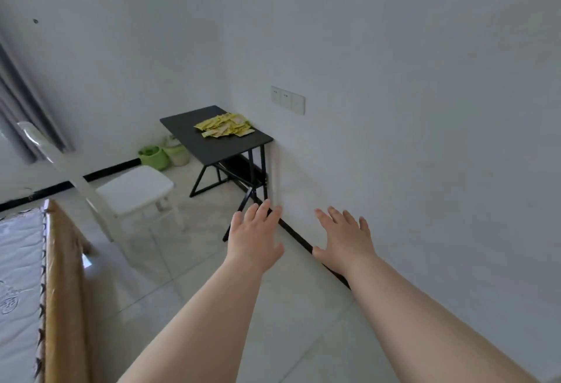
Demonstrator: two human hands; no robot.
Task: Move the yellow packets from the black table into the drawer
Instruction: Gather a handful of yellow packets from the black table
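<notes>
As the task stands: not begun, seemingly; all packets are left to move, and no drawer is in view.
Packets: loose overlapping heap of flat yellow paper packets [226,129], on the small black square surface [194,136] by the white wall [394,79].
Left hand [255,237]: fingers spread, holding nothing, well apart from the heap.
Right hand [344,238]: likewise spread and empty.

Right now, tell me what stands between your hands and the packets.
Nothing visible. The left hand and right hand hang open over the floor; the packets lie on the table ahead, by the wall. The chair stands left of that path. No drawer is in view.
</notes>
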